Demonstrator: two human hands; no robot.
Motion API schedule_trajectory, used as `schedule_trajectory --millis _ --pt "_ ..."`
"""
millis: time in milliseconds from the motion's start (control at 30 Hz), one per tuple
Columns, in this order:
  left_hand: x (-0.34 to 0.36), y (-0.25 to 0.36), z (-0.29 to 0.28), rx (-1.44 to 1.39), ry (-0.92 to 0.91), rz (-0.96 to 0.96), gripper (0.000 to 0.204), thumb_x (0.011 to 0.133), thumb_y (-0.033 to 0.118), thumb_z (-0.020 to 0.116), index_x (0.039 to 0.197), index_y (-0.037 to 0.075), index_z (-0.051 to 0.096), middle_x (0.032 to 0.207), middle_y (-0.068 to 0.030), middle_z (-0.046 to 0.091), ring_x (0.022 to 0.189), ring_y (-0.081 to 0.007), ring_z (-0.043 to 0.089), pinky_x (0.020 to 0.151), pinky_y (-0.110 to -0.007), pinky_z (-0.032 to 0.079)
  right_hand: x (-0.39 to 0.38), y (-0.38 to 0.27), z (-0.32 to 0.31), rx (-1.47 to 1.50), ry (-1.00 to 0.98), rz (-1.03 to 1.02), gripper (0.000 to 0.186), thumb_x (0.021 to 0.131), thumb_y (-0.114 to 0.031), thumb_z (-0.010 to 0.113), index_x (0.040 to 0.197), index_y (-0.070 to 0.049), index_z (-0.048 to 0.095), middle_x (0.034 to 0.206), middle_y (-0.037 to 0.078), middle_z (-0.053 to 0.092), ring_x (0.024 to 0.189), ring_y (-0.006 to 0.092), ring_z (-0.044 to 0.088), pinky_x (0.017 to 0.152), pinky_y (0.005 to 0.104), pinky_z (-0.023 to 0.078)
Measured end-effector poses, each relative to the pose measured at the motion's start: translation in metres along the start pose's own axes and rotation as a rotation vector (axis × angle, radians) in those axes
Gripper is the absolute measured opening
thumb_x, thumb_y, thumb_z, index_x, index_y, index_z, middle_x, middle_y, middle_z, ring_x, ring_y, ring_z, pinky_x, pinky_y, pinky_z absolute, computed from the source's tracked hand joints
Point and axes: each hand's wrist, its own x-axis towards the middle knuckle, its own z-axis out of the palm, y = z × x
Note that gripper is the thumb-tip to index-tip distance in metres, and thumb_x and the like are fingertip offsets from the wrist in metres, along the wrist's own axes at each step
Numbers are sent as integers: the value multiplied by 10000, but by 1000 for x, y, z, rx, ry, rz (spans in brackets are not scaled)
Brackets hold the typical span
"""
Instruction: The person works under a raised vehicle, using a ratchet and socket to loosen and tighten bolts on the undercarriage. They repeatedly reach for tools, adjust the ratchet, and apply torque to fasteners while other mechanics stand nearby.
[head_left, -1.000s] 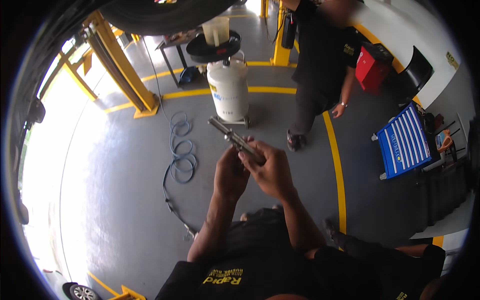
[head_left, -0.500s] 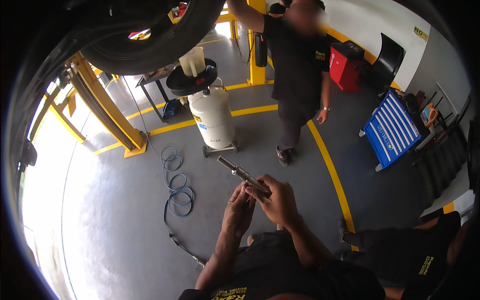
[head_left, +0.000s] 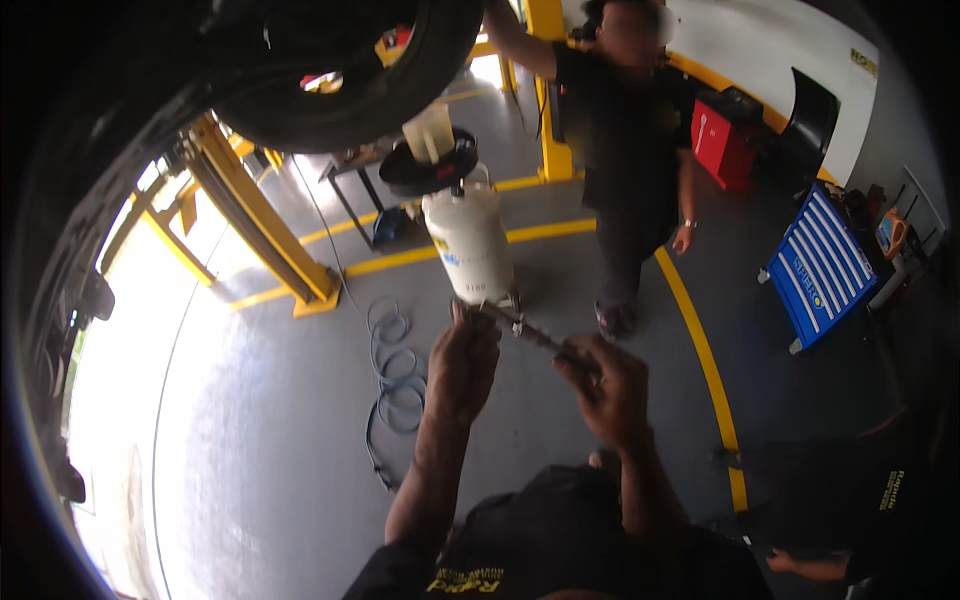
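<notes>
A slim metal rod-like tool [head_left: 530,331] with a small collar or knob partway along it spans the gap between my hands; its exact kind I cannot make out. My right hand [head_left: 610,392] is closed round its right end, the fingers bent and slightly blurred. At the opposite end my left hand [head_left: 463,365] has its fingers closed at the tip, with the thumb side up. Both hands are held in the air in front of my body, above the grey floor. Part of each tool end is hidden by the fingers.
Overhead at upper left hangs a raised car's tire [head_left: 350,125]. Beyond my hands stands a white wheeled drain tank [head_left: 470,245]. A coiled hose [head_left: 400,362] lies on the floor. One person [head_left: 635,150] stands ahead; another [head_left: 840,480] is at lower right, near a blue tool cart [head_left: 818,265].
My hands have moved apart and slightly upward; the left has shifted from the tool's near end to its far end. The view has turned, shifting the surroundings right.
</notes>
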Motion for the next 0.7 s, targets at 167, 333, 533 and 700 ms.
schedule_trajectory --millis 167,333,533,700 --pt "1 5 88 371 233 71 386 1053 403 520 1058 21 572 726 51 436 595 -42 358 517 -215 303 -18 -9 -31 -31 102 -20 224 866 -174 782 1011 -28 693 860 89 726 738 183 726 598 285 522" --pt "-1 10 89 726 191 226 466 1030 458 551 951 2 609 618 69 382 544 -25 301 509 -227 251 -18 -14 -35 -75 121 -119 240 857 -121 796 1053 -24 699 815 25 715 626 27 582 512 196 357" --pt "-3 28 87 986 117 264 467 1026 451 564 912 2 623 620 60 425 559 -24 341 515 -232 280 -18 -18 -34 -49 161 -114 235 852 -94 794 1049 -13 695 829 37 723 647 38 613 513 195 367" --pt "-1 45 79 1113 79 293 470 1010 454 592 957 -11 637 675 22 509 615 -47 429 569 -236 352 -11 -16 -25 -64 180 -153 193 871 -99 774 1021 -16 686 765 10 678 610 34 570 518 200 366"
